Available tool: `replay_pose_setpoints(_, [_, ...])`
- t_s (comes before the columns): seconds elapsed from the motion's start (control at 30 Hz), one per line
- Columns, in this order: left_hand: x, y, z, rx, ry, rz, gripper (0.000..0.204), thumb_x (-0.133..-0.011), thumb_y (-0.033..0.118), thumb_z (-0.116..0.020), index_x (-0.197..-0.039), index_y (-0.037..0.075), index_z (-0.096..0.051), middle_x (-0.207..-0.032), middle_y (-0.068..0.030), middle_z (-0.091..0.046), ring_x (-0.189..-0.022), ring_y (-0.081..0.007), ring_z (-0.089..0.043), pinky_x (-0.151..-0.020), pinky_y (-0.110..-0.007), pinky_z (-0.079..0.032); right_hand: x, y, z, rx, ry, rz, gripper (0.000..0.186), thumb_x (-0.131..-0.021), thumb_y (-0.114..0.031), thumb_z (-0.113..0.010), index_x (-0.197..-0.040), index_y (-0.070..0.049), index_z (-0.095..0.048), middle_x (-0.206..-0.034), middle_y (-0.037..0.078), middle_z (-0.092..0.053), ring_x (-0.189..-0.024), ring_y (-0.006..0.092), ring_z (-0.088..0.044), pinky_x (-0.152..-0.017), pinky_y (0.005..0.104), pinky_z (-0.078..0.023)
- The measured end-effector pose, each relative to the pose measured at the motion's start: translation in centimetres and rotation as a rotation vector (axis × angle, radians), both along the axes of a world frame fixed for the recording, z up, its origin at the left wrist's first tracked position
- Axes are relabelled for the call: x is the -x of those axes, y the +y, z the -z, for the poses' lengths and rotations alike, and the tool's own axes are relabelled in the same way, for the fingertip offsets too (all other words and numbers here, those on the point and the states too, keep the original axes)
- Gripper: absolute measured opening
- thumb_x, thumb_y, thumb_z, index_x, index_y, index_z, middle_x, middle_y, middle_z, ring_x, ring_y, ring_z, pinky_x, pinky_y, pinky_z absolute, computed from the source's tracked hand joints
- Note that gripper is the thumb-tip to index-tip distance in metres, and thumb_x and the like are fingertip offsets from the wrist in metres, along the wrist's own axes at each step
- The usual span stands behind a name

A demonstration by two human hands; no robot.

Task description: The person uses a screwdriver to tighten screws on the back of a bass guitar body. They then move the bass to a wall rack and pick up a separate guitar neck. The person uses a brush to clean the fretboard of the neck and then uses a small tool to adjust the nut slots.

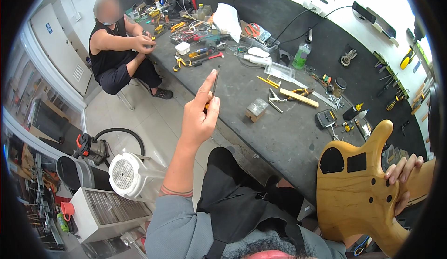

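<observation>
My left hand [199,117] is raised over the near edge of the workbench [223,105]. Its fingers are closed round a slim screwdriver [217,79], whose dark shaft points up along the outstretched index finger; a bit of orange-yellow handle shows by the palm. On the right, my right hand [404,170] grips an electric guitar [349,194] where the neck joins the body. The guitar's wooden back faces up, with two black cover plates and several dark screw holes. Part of the guitar neck runs into the dark rim of the picture.
On the bench lie a small metal-topped block [256,109], pliers [276,100], a wooden strip [299,97], a green liquid bottle [301,55] and a red hammer [207,58]. Another person [116,44] sits at the far left. A white stool [130,175] and a vacuum cleaner [93,147] stand on the floor.
</observation>
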State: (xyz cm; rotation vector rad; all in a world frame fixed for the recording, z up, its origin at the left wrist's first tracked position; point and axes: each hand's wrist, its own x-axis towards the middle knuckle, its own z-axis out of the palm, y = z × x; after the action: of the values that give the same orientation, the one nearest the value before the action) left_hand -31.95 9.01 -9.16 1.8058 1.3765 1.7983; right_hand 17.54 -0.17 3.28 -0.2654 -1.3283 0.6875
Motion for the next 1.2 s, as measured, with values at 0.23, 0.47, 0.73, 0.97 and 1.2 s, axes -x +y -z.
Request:
replay_pose_setpoints(0.23, [-0.3,-0.4,0.0,0.056,-0.048,0.043,0.069,-0.111,-0.001,-0.056,-0.179,0.008,-0.046,-0.072,0.0035,-0.053,-0.066,-0.0061,-0.049,-0.064,-0.026,-0.044,-1.4,0.1,0.3,-0.026,-0.022,-0.018,0.074,-0.105,-0.023,-0.073,-0.157,0.008,-0.031,-0.109,0.007,-0.045,-0.093,0.0187,-0.057,-0.089,0.037,-0.058])
replay_pose_setpoints(0.47, [-0.9,-1.0,-0.3,0.039,-0.079,0.101,0.066,-0.111,-0.001,-0.058,-0.175,0.005,-0.047,-0.073,0.002,-0.058,-0.065,-0.0058,-0.052,-0.062,-0.025,-0.043,-0.9,0.1,0.4,-0.022,0.021,0.013,0.074,-0.105,-0.024,-0.073,-0.156,0.009,-0.031,-0.11,0.008,-0.045,-0.094,0.019,-0.057,-0.089,0.0363,-0.058])
replay_pose_setpoints(0.73, [-1.6,-1.1,-0.8,-0.049,-0.142,0.122,0.063,-0.11,-0.002,-0.062,-0.172,0.002,-0.053,-0.081,0.001,-0.064,-0.071,-0.0066,-0.057,-0.07,-0.025,-0.049,-1.9,0.0,0.3,-0.019,0.004,-0.01,0.073,-0.103,-0.025,-0.074,-0.151,0.008,-0.031,-0.109,0.008,-0.045,-0.092,0.0199,-0.057,-0.089,0.0372,-0.058])
replay_pose_setpoints(0.97, [-1.8,-1.2,-0.8,-0.087,-0.092,0.029,0.062,-0.105,-0.004,-0.068,-0.167,0.002,-0.06,-0.08,0.0039,-0.055,-0.075,-0.0074,-0.057,-0.075,-0.027,-0.055,-0.8,0.3,0.3,-0.033,-0.004,-0.001,0.073,-0.102,-0.025,-0.076,-0.15,0.007,-0.031,-0.108,0.008,-0.045,-0.091,0.0198,-0.057,-0.089,0.037,-0.058])
replay_pose_setpoints(1.2, [-1.8,-1.0,-0.8,-0.027,-0.056,0.041,0.068,-0.102,-0.007,-0.066,-0.169,0.002,-0.059,-0.084,0.0067,-0.045,-0.075,-0.0056,-0.046,-0.077,-0.024,-0.054,-1.0,-0.5,-0.1,-0.018,0.015,-0.151,0.08,-0.097,-0.019,-0.085,-0.153,0.005,-0.033,-0.108,0.01,-0.05,-0.091,0.0264,-0.063,-0.093,0.0443,-0.062])
